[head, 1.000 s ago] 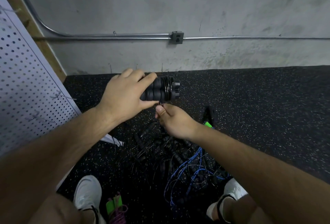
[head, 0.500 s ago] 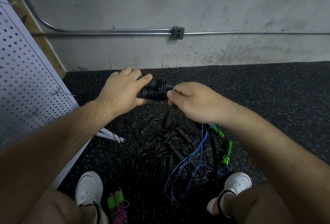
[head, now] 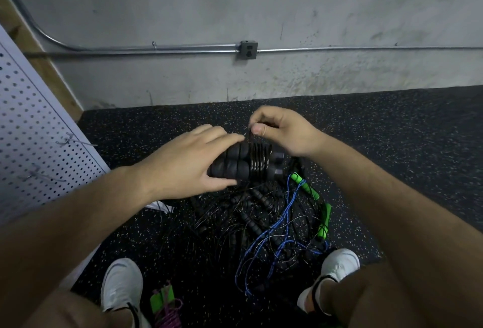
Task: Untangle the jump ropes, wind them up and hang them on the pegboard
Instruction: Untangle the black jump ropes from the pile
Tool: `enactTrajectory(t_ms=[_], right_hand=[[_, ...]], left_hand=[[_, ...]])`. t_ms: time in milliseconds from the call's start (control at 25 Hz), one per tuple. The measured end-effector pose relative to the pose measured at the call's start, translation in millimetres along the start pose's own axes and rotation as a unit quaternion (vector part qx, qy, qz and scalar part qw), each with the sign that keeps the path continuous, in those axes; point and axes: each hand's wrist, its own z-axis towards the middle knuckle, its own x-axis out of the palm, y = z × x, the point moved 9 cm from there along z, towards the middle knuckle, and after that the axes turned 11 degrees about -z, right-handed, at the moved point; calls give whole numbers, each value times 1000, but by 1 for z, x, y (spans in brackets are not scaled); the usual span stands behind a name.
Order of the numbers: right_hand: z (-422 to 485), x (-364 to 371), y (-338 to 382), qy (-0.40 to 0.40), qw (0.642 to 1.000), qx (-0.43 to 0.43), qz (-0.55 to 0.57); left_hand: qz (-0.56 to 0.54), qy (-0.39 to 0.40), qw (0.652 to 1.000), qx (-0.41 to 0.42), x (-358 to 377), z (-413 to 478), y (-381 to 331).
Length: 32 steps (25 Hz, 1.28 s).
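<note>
My left hand (head: 183,163) grips a pair of black foam jump rope handles (head: 236,164) held side by side, with thin black cord wound in several turns around them (head: 258,160). My right hand (head: 282,129) is just above the winding and pinches the thin black cord between thumb and fingertips. Below on the floor lies a tangled pile of ropes (head: 251,220): black handles and cords, a blue rope (head: 271,233) and a rope with green handles (head: 311,191). The white pegboard (head: 34,144) leans at the left, with metal hooks (head: 75,142).
A wound rope with green handles and purple cord (head: 164,304) lies between my white shoes (head: 121,283). The black speckled rubber floor (head: 392,131) runs to a grey concrete wall with a metal conduit and outlet box (head: 248,50).
My right hand rose from under the handles, passed in front of them and now sits above them, carrying the cord round for another turn. The left hand kept its grip on the handles.
</note>
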Motion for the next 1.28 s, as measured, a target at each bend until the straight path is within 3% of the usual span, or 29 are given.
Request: enactTrajectory(t_ms=[120,200,280,440,560,720,920,1120,1280], right_hand=[[-3,30,-6,53,984,62,156],[-11,53,0,82,988,104,75],[-12,77,7,78,992,93,-21],[-12,90,27,65,994,86,-13],[-18,91,41,100,990,99,-14],[-25,87,56,129,983,84,-99],[-35,59,74,169,962,43,-212],[-28,2,88,49,912,-40,-406],[-20,-18,68,5,924,-70,-377]], left_hand=[[-41,6,998,-55,-9,-4,13],[-54,-26,995,-76,-15,-4,19],[-52,-61,993,-89,-21,-2,27],[-11,-87,988,-124,-27,0,55],[18,-105,983,-151,-33,-1,81],[28,-83,982,-170,-29,0,101],[82,-47,988,-124,-8,9,84],[58,3,996,-73,9,7,67],[12,25,999,-22,12,6,37]])
